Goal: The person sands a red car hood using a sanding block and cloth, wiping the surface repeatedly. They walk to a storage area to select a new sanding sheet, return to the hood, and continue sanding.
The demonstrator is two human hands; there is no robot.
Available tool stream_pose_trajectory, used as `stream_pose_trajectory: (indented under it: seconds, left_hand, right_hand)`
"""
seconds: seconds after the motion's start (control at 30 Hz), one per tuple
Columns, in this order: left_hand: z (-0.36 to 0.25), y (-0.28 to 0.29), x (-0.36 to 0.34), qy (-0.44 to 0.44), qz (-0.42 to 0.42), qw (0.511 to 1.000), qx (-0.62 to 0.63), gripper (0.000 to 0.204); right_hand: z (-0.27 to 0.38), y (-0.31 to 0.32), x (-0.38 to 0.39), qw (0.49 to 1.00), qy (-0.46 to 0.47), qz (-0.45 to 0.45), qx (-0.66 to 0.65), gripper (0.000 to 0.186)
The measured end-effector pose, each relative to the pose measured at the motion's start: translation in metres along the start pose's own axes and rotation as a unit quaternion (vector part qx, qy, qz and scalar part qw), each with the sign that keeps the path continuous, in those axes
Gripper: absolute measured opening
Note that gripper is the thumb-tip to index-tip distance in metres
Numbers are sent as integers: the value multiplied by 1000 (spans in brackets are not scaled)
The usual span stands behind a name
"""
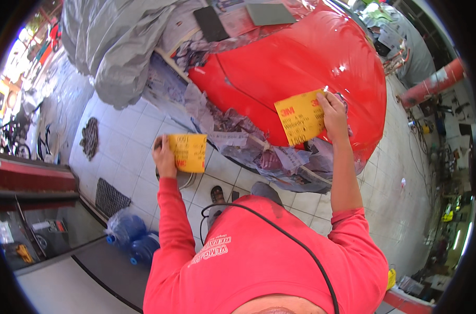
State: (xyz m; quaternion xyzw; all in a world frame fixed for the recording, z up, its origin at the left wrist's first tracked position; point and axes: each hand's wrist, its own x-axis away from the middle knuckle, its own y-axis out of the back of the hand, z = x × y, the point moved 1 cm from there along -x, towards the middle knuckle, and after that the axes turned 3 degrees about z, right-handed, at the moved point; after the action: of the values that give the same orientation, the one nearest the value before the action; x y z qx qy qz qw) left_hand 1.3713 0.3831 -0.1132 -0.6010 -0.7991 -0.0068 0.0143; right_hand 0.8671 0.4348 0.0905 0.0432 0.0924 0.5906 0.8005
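My left hand (165,158) grips the edge of a yellow sheet of sandpaper (192,146), its printed back facing up, out over the tiled floor. In my right hand (333,116) is a second yellow sandpaper sheet (296,125), pinched at its upper right corner. That sheet hangs over the glossy red car panel (295,63), near its masked lower edge. Masking paper and tape (238,133) line the panel's near side. Both grit faces are hidden from view.
A grey cover (122,47) drapes the car at upper left. A dark flat pad (210,24) and a grey sheet (270,14) lie on the masking paper. Blue water jugs (127,229), a floor mat (111,197) and a rag (90,138) sit at left. A red post (431,83) stands right.
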Motion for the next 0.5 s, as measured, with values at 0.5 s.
stream_pose_trajectory:
  seconds: [0.5]
  left_hand:
    - [47, -45, 252, 136, -219, 961, 101, 16]
  right_hand:
    - [-24, -47, -373, 957, -128, 28, -260, 45]
